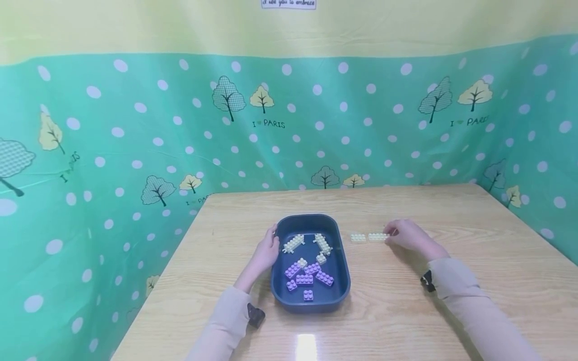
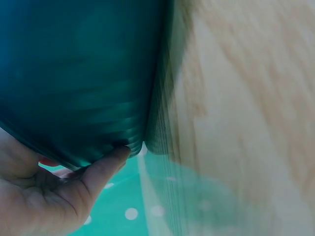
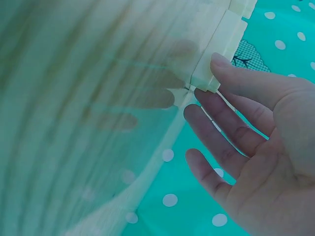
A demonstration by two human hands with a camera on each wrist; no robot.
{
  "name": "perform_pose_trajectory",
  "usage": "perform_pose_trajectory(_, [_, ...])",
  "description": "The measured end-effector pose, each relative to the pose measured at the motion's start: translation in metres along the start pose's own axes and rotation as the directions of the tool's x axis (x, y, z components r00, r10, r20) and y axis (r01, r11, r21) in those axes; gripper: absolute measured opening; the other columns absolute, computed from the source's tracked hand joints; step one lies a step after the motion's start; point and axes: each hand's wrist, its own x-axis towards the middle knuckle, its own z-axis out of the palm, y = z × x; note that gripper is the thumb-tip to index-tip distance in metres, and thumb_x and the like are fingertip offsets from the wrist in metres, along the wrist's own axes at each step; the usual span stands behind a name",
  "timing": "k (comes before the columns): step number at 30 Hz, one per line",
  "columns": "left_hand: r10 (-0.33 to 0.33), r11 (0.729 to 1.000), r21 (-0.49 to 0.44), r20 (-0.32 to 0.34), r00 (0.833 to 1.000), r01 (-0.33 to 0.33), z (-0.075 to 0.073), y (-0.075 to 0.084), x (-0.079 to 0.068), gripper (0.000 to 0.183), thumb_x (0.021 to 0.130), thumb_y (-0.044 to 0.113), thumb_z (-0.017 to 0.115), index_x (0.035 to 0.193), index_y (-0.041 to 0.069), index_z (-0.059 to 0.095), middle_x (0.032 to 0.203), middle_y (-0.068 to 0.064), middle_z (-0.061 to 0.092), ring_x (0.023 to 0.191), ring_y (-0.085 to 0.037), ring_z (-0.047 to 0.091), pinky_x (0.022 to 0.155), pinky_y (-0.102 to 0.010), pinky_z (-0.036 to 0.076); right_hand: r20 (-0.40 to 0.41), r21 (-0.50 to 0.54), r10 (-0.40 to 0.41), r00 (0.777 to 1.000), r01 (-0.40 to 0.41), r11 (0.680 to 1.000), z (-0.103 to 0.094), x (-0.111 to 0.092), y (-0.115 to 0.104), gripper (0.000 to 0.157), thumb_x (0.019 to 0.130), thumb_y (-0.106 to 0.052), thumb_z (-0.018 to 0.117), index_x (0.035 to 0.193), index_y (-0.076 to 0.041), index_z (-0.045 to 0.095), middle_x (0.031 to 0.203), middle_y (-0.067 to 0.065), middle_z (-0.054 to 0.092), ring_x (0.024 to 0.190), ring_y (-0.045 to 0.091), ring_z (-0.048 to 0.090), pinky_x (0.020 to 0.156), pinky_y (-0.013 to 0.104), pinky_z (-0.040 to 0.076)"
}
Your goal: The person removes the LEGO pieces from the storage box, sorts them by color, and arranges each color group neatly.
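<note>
Left sleeve and right sleeve: long, plain, pale beige-grey. Small black wrist camera under left cuff; matching black unit under right.

The tray is plain dark navy. Inside it, the far bricks are pale cream and the near bricks lilac-purple. The two bricks right of it are cream. The tabletop is light tan with streaky grain. The far cloth is teal with pale dots, yellow trees and checked trees. The sleeves are pale beige-grey.
</note>
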Motion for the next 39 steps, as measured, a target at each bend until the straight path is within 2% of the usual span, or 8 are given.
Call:
perform_pose_trajectory(6, [-0.001, 1.000, 0.001, -0.001, 1.000, 0.001, 0.000, 0.000, 0.001, 0.046, 0.099, 0.010, 0.033, 0.143, -0.005, 0.029, 0.144, -0.028, 0.035, 0.129, -0.044, 0.039, 0.107, -0.054, 0.033, -0.002, 0.029, 0.017, 1.000, -0.017, 0.999, -0.004, -0.002, -0.007, 0.042, 0.083, -0.020, 0.067, 0.117, 0.004, 0.059, 0.106, 0.020, 0.065, 0.094, 0.031, 0.061, 0.081, 0.048, 0.052])
perform_pose_trajectory(10, [-0.009, 1.000, 0.005, 0.001, 1.000, 0.009, 0.000, 0.001, 0.001, 0.046, 0.099, 0.009, 0.033, 0.143, -0.006, 0.028, 0.144, -0.028, 0.035, 0.129, -0.045, 0.038, 0.107, -0.055, 0.033, -0.059, 0.006, 0.016, 0.998, -0.015, 1.000, -0.010, -0.001, -0.020, 0.046, 0.089, -0.029, 0.062, 0.124, 0.000, 0.056, 0.118, 0.021, 0.061, 0.103, 0.035, 0.058, 0.085, 0.051, 0.049])
perform_pose_trajectory(13, [-0.011, 1.000, 0.006, 0.003, 1.000, 0.011, -0.001, 0.002, 0.001, 0.046, 0.099, 0.009, 0.033, 0.143, -0.006, 0.028, 0.145, -0.027, 0.034, 0.130, -0.045, 0.038, 0.107, -0.054, 0.032, -0.117, -0.018, -0.030, 0.993, 0.028, 0.999, -0.014, 0.002, -0.031, 0.043, 0.090, -0.029, 0.061, 0.122, 0.000, 0.058, 0.118, 0.021, 0.061, 0.104, 0.036, 0.057, 0.087, 0.053, 0.048])
perform_pose_trajectory(18, [-0.010, 1.000, 0.000, 0.008, 1.000, 0.010, -0.001, 0.002, 0.001, 0.047, 0.099, 0.009, 0.032, 0.143, -0.006, 0.027, 0.145, -0.028, 0.034, 0.129, -0.045, 0.038, 0.107, -0.055, 0.033, -0.211, -0.054, -0.122, 0.970, 0.113, 0.992, -0.015, 0.008, -0.054, 0.035, 0.089, -0.021, 0.062, 0.116, 0.000, 0.062, 0.115, 0.021, 0.063, 0.104, 0.038, 0.058, 0.089, 0.054, 0.048])
perform_pose_trajectory(26, [-0.013, 1.000, 0.004, 0.005, 1.000, 0.013, -0.001, 0.001, 0.001, 0.047, 0.099, 0.009, 0.033, 0.143, -0.005, 0.027, 0.144, -0.028, 0.035, 0.128, -0.045, 0.039, 0.106, -0.054, 0.034, -0.310, -0.088, -0.269, 0.912, 0.254, 0.963, -0.006, 0.022, -0.088, 0.031, 0.086, -0.017, 0.066, 0.113, -0.003, 0.065, 0.113, 0.016, 0.066, 0.104, 0.033, 0.061, 0.092, 0.050, 0.049])
perform_pose_trajectory(30, [-0.013, 1.000, 0.005, 0.003, 1.000, 0.013, -0.002, 0.001, 0.001, 0.047, 0.099, 0.010, 0.033, 0.143, -0.006, 0.028, 0.143, -0.029, 0.036, 0.127, -0.045, 0.041, 0.106, -0.055, 0.034, -0.301, -0.077, -0.330, 0.894, 0.323, 0.943, 0.001, 0.032, -0.105, 0.030, 0.085, -0.016, 0.067, 0.112, -0.003, 0.065, 0.111, 0.014, 0.067, 0.103, 0.031, 0.062, 0.092, 0.048, 0.050])
perform_pose_trajectory(35, [-0.010, 1.000, 0.003, 0.003, 1.000, 0.010, -0.002, 0.001, 0.001, 0.046, 0.099, 0.010, 0.033, 0.142, -0.006, 0.028, 0.142, -0.030, 0.037, 0.126, -0.045, 0.042, 0.105, -0.055, 0.036, -0.269, -0.059, -0.383, 0.883, 0.382, 0.922, 0.010, 0.046, -0.123, 0.030, 0.084, -0.015, 0.069, 0.111, -0.003, 0.066, 0.110, 0.013, 0.068, 0.102, 0.029, 0.063, 0.092, 0.045, 0.050])
perform_pose_trajectory(39, [-0.005, 1.000, 0.007, -0.002, 1.000, 0.005, -0.001, 0.001, 0.002, 0.046, 0.099, 0.010, 0.033, 0.142, -0.006, 0.029, 0.141, -0.030, 0.038, 0.125, -0.045, 0.042, 0.105, -0.055, 0.036, -0.212, -0.051, -0.382, 0.900, 0.380, 0.923, 0.019, 0.054, -0.134, 0.029, 0.085, -0.020, 0.068, 0.111, -0.005, 0.066, 0.108, 0.010, 0.068, 0.102, 0.026, 0.063, 0.092, 0.042, 0.051])
